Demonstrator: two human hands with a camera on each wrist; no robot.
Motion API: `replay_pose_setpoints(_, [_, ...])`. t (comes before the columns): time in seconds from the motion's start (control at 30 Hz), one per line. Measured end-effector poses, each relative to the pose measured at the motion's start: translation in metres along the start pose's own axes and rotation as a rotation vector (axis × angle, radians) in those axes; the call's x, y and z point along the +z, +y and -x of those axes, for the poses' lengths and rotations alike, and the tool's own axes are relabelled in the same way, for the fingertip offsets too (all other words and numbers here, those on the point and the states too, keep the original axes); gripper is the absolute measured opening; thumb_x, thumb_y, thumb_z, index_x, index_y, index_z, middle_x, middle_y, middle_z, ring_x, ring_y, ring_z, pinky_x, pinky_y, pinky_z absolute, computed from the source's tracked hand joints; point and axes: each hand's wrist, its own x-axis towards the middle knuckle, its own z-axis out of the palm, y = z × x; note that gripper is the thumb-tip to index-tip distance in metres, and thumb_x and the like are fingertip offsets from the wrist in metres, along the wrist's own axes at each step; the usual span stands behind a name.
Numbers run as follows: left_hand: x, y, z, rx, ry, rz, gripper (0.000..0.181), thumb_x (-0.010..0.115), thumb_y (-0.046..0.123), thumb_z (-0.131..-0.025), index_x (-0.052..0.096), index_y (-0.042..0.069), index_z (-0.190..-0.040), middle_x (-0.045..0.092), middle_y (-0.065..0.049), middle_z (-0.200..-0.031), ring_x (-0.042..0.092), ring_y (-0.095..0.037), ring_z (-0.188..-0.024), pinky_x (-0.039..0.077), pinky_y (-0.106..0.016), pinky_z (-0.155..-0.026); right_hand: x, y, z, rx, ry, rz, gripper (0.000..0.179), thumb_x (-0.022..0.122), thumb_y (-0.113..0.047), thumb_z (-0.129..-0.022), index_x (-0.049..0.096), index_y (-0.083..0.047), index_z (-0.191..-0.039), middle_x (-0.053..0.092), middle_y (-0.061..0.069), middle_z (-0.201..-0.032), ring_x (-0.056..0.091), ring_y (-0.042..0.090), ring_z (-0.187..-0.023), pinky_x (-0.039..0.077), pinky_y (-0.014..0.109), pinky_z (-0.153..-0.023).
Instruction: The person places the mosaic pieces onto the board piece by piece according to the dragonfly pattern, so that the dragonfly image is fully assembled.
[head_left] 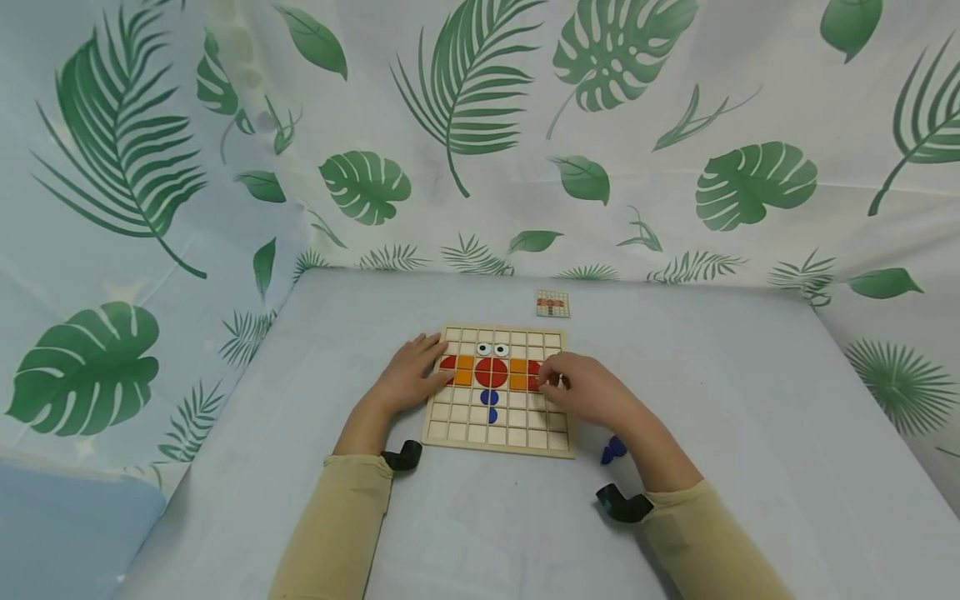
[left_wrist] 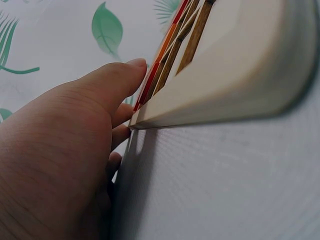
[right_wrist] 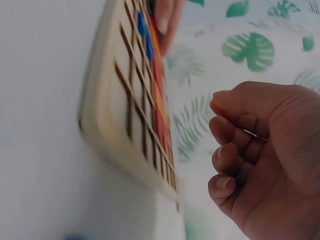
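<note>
A light wooden grid board (head_left: pixel 498 450) lies on the table, seen edge-on in both wrist views. On it are two eye pieces (head_left: pixel 492 350), a red circle (head_left: pixel 491 373), orange squares (head_left: pixel 518 374), red pieces at both sides, and blue pieces (head_left: pixel 489 397) below the circle. My left hand (head_left: pixel 406 372) rests on the board's left edge, its thumb over the rim by a red piece. Above the board's right edge is my right hand (head_left: pixel 584 386), fingers loosely curled. Nothing shows between its thumb and fingertips (right_wrist: pixel 222 129) in the right wrist view.
Loose blue pieces (head_left: pixel 612 450) lie right of the board, beside my right forearm. A small pattern card (head_left: pixel 552 303) is behind the board. Black wrist devices (head_left: pixel 625 504) sit at both cuffs. A leaf-print cloth (head_left: pixel 517 192) hangs behind the table.
</note>
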Motion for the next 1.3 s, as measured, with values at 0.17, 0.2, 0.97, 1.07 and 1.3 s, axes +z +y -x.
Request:
replay_pose_setpoints(0.17, [0.000, 0.000, 0.000, -0.002, -0.001, 0.001, 0.067, 0.052, 0.047, -0.100, 0.033, 0.014, -0.156, 0.024, -0.006, -0.165, 0.013, -0.030, -0.155, 0.008, -0.047, -0.128, -0.019, 0.021, 0.017, 0.036, 0.033, -0.005, 0.004, 0.065, -0.022, -0.095, 0.066, -0.019, -0.097, 0.060, -0.003, -0.085, 0.051, 0.015, -0.076, 0.044, 0.029, -0.063])
replay_pose_setpoints(0.2, [0.000, -0.001, 0.000, -0.001, -0.001, -0.001, 0.067, 0.052, 0.047, -0.100, 0.033, 0.014, -0.156, 0.024, -0.006, -0.165, 0.013, -0.030, -0.155, 0.008, -0.047, -0.128, -0.022, 0.025, 0.021, 0.040, 0.040, -0.011, 0.004, 0.065, -0.022, -0.094, 0.066, -0.019, -0.097, 0.060, -0.003, -0.085, 0.051, 0.016, -0.076, 0.044, 0.029, -0.063])
replay_pose_setpoints(0.97, [0.001, -0.001, 0.000, 0.007, -0.005, -0.013, 0.067, 0.052, 0.046, -0.101, 0.032, 0.014, -0.156, 0.024, -0.008, -0.165, 0.013, -0.031, -0.154, 0.008, -0.048, -0.128, -0.019, 0.103, 0.084, -0.125, -0.110, -0.137, 0.023, 0.075, -0.026, -0.089, 0.067, -0.027, -0.110, 0.066, -0.012, -0.106, 0.057, 0.006, -0.096, 0.051, 0.022, -0.083])
replay_pose_setpoints(1.07, [0.002, -0.001, 0.000, 0.004, -0.006, -0.015, 0.067, 0.051, 0.047, -0.101, 0.032, 0.015, -0.156, 0.024, -0.007, -0.165, 0.013, -0.031, -0.154, 0.008, -0.047, -0.128, -0.016, 0.105, 0.084, -0.150, -0.144, -0.113, 0.025, 0.076, -0.032, -0.087, 0.067, -0.031, -0.110, 0.063, -0.014, -0.109, 0.056, 0.006, -0.099, 0.051, 0.023, -0.087])
replay_pose_setpoints(1.3, [0.002, -0.001, -0.001, 0.008, 0.000, -0.008, 0.067, 0.052, 0.047, -0.100, 0.033, 0.014, -0.156, 0.025, -0.008, -0.164, 0.014, -0.031, -0.154, 0.008, -0.048, -0.128, -0.011, 0.110, 0.085, -0.179, -0.073, -0.027, 0.024, 0.076, -0.033, -0.087, 0.067, -0.035, -0.109, 0.061, -0.019, -0.107, 0.056, 0.000, -0.097, 0.052, 0.023, -0.086])
